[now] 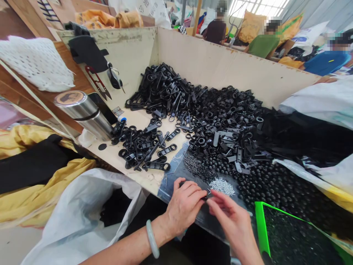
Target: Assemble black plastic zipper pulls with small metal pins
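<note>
My left hand (185, 201), with a pale bangle (152, 239) on its wrist, is closed at the front edge of the dark work mat. A small black plastic part (204, 198) peeks out at its fingertips, mostly covered by them. My right hand (231, 217) meets it there, thumb and forefinger brought together; what they pinch is too small to make out. Just behind the fingertips lies a heap of short silvery pins (223, 186). Beside it are a pile of tiny dark pieces (197, 165) and many black balls (220, 167).
Black ratchet-like handles (146, 145) lie left, with heaps of handles (165, 86) and black rings (226, 106) behind. A steel flask (86, 116) stands left. A green-rimmed tray (261, 230) is at right, a white sack (82, 213) below left. Several people sit beyond the partition (226, 51).
</note>
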A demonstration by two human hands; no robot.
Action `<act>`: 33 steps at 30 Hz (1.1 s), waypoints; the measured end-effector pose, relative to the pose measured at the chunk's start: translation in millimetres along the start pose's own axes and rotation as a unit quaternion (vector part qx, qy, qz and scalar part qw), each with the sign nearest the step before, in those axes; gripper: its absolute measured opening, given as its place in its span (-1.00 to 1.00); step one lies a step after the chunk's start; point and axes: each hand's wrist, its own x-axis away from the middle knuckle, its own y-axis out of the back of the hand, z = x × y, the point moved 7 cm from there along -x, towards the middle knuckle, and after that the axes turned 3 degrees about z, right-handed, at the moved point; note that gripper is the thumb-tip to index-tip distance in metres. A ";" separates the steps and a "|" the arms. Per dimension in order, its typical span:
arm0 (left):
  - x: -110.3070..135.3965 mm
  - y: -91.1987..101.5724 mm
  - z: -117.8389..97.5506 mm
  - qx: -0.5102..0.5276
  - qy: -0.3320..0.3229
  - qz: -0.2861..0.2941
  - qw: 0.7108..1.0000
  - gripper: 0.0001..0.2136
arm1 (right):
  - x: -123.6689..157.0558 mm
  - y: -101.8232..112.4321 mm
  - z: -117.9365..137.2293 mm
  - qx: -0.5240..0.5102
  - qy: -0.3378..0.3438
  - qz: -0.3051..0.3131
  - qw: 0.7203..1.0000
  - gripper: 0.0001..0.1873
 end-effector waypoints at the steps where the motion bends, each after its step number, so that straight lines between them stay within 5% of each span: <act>1: 0.0 -0.4 1.1 -0.001 0.003 -0.002 1.000 -0.82 | -4.8 5.4 0.4 0.019 0.010 0.000 1.000 -0.67; 7: -0.9 -0.1 3.6 0.009 0.029 -0.011 0.999 -0.69 | -28.9 4.8 19.1 0.264 0.119 0.008 0.957 -0.72; 12: -2.3 -0.2 3.8 0.008 0.025 -0.025 0.999 -0.91 | -37.5 -9.0 22.8 0.370 0.106 0.038 0.922 -0.79; 15: -2.7 -1.3 3.7 -0.004 0.013 -0.027 1.000 -0.92 | -40.6 -4.9 20.9 0.339 0.096 0.058 0.934 -0.81; 19: -2.5 -1.3 3.7 -0.015 0.006 -0.024 1.000 -0.92 | -34.4 5.6 14.8 0.133 0.073 0.089 0.984 -0.81; 22: -2.6 -1.4 4.4 -0.015 0.012 -0.015 1.000 -0.93 | -24.4 5.4 17.9 0.059 0.077 0.115 0.989 -0.78; 28: -2.5 -2.1 5.6 -0.026 0.021 -0.006 0.999 -0.93 | -18.0 6.0 43.8 0.128 0.179 0.081 0.972 -0.79; 33: -3.3 -0.8 5.0 -0.022 0.017 -0.004 1.000 -0.94 | -12.3 -0.6 59.8 0.244 0.259 0.072 0.932 -0.73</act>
